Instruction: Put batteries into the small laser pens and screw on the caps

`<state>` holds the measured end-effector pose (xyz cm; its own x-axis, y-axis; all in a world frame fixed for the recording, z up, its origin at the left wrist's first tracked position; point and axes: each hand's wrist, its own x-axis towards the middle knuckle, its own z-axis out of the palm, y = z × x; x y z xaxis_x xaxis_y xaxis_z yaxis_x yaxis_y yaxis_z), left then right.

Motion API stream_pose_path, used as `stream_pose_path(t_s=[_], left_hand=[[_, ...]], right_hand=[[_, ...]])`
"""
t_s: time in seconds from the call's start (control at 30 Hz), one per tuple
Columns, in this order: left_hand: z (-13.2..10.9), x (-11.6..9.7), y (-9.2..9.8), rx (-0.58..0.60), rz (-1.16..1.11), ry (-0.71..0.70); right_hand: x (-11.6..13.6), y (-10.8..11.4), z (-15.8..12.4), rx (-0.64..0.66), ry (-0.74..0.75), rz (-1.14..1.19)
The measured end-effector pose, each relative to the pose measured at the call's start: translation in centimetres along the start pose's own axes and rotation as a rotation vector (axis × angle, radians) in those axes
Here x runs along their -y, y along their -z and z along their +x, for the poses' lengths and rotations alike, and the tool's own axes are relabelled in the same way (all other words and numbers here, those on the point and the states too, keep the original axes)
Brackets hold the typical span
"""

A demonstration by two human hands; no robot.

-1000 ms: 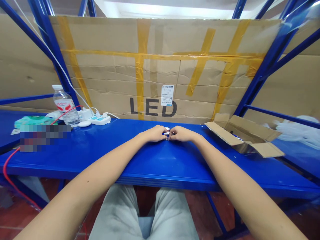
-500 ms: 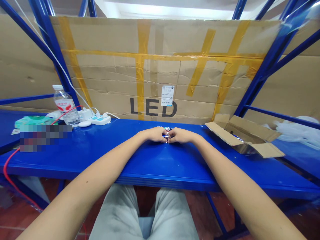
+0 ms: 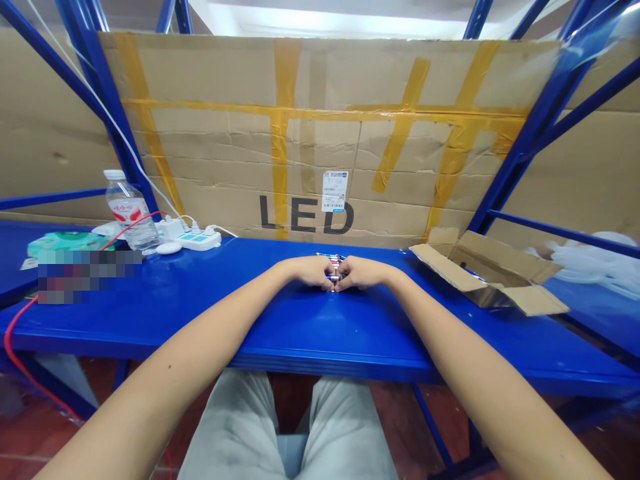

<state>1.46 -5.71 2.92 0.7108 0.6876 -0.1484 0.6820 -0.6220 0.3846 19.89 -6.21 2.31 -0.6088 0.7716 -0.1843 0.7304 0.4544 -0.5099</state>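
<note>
Between my hands on the blue table lie several slim, shiny pens (image 3: 330,258) side by side, with blue, red and white showing. My left hand (image 3: 316,272) is curled over their left side, fingers closed on the nearest ones. From the right, my right hand (image 3: 364,272) closes on the same pens, thumb and fingers pinched. The two hands' fingertips almost meet at the near edge of the row. Most of each pen's length is hidden under the hands.
An open cardboard box (image 3: 493,270) with something dark and blue inside stands at the right. Leftward are a water bottle (image 3: 131,213), a white power strip (image 3: 197,239), a green packet (image 3: 67,243) and a red cable (image 3: 20,317). A tall cardboard panel (image 3: 225,153) rises behind the table (image 3: 330,333).
Both hands have shifted slightly toward me, and more of the pens shows behind them. The surrounding things stay where they were.
</note>
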Motion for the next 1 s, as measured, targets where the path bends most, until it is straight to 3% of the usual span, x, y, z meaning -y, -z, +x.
stream_pose_path(t_s=[0.63,1.0], left_hand=[[-0.05,-0.19,-0.01,-0.019,0.031,0.023],[-0.24,-0.09,0.26,0.049,-0.066,0.035]], right_hand=[[-0.47,-0.06,0.18,0.031,0.021,0.014],[-0.29,0.38,-0.20,0.024,0.022,0.046]])
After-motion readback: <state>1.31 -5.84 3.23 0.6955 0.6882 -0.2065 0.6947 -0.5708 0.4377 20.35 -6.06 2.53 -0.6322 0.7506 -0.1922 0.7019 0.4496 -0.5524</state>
